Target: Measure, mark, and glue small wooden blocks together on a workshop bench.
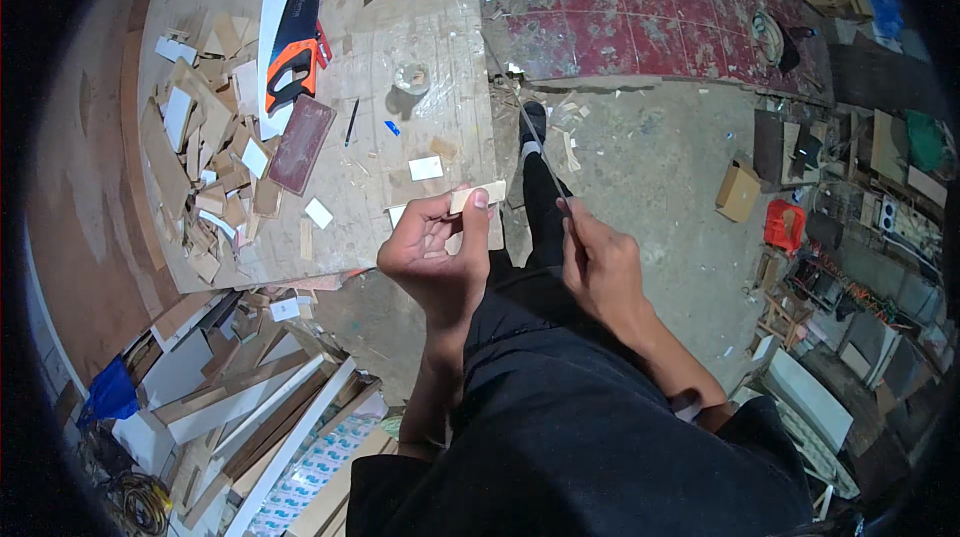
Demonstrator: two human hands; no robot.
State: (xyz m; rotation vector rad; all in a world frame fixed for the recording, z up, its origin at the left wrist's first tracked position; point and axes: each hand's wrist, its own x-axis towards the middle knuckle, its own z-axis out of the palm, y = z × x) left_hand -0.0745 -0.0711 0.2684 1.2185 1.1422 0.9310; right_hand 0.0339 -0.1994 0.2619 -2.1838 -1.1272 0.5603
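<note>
My left hand (pixel 440 237) pinches a small flat piece of pale wood (pixel 487 195) between thumb and fingers, in front of the table's near right corner. To its right, my right hand (pixel 602 255) is closed around the near end of a long, thin grey strip (pixel 541 144). The strip slants away to the upper left, past the table edge and over my outstretched leg; its exact kind cannot be made out. The two hands are apart, and the strip does not touch the wood. On the table (pixel 370 207) near my left hand lies a small white-faced offcut (pixel 425 168).
Wood offcuts (pixel 215 127) pile up on the table's left. A handsaw (pixel 294 52) with an orange handle, a brown block (pixel 302 145), a pencil (pixel 352 122) and a clear cup (pixel 410 78) lie nearby. Boards (pixel 270 397) lean at lower left; a red basket (pixel 784 226) stands right.
</note>
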